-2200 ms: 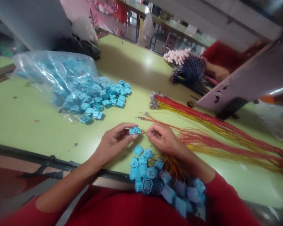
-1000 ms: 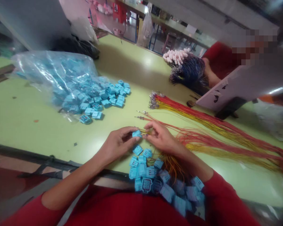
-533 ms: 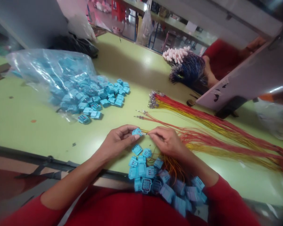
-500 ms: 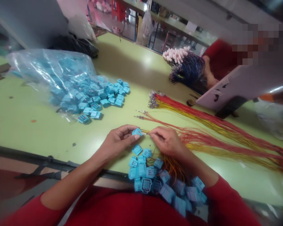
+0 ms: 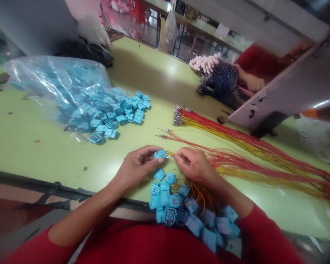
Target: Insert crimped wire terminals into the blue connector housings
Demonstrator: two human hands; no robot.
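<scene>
The left hand [image 5: 139, 164] pinches a blue connector [image 5: 160, 153] facing three o'clock, apparently to suit the wire [image 5: 169, 157] the right hand [image 5: 193, 163] pinches.

A glossy yellow-green surface [image 5: 143, 69] reflects white light between a flat grey panel [image 5: 38, 25] and a pale lilac panel [image 5: 288, 93]; a red stool [image 5: 137, 11] stands beyond.

White glare is cast on the desk [image 5: 52, 165] and plastic bag [image 5: 68, 75]; the desk's far part is shaded, and the outer edges are blurred.
</scene>
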